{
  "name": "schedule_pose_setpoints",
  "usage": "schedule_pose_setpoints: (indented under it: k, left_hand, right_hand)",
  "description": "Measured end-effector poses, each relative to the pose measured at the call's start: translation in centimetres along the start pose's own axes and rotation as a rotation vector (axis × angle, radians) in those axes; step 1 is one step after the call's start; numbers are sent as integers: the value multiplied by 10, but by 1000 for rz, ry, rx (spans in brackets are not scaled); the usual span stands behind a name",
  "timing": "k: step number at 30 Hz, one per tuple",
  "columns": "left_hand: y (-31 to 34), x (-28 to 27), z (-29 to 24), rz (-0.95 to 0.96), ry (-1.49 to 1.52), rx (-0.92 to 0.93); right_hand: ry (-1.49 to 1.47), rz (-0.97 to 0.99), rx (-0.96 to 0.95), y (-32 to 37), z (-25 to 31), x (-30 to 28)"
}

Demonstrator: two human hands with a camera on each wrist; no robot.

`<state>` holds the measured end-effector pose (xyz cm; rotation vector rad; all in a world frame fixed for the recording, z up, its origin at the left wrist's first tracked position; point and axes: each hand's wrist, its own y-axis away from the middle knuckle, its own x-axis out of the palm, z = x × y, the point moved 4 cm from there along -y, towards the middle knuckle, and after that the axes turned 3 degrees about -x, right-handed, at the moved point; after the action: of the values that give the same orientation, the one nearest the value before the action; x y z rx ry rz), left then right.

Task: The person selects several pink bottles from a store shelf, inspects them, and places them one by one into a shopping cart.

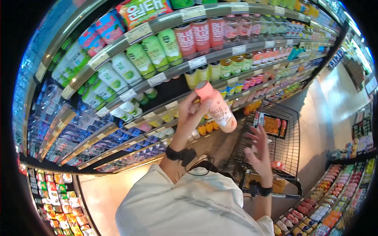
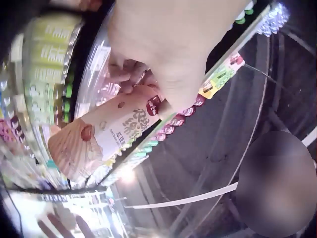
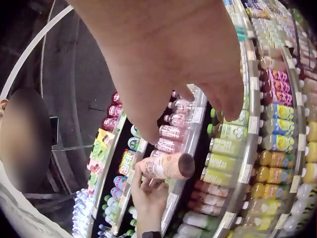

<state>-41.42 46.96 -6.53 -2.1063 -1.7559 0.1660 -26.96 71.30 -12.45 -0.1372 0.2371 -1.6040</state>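
A pink bottle (image 1: 221, 109) with a pink cap and printed label is tilted in front of the drink shelves. My left hand (image 1: 191, 112) grips it near its neck, the thumb across the upper part. In the left wrist view, the bottle (image 2: 106, 130) shows a red emblem and dark lettering, and the left hand (image 2: 163, 54) covers its top. My right hand (image 1: 258, 151) is held apart from the bottle, above the shopping cart, with its fingers spread and nothing in them. In the right wrist view, the right hand (image 3: 173, 59) hangs in front of the shelves with relaxed fingers.
A black wire shopping cart (image 1: 291, 145) stands at the right, holding a tray of packaged food (image 1: 272, 125). Curved shelves of bottles fill the front, with green bottles (image 1: 141, 59) and pink bottles (image 1: 201, 35). A low display of packaged goods (image 1: 315, 208) lies at the lower right.
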Motion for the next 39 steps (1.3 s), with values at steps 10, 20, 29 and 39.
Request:
schedule_pose_setpoints:
  k: [10,20,29,39]
  left_hand:
    - [7,61,8,268,217,-241]
    - [11,85,11,464,232,-316]
    - [11,96,1,501,388,-250]
    - [12,93,11,392,329,-237]
  right_hand:
    - [-443,-16,30,-3,-5,26]
    - [21,-248,-262,8,7,23]
    - [-293,-89,-34,6,27,26]
    - [276,-290,-234,4,27,26]
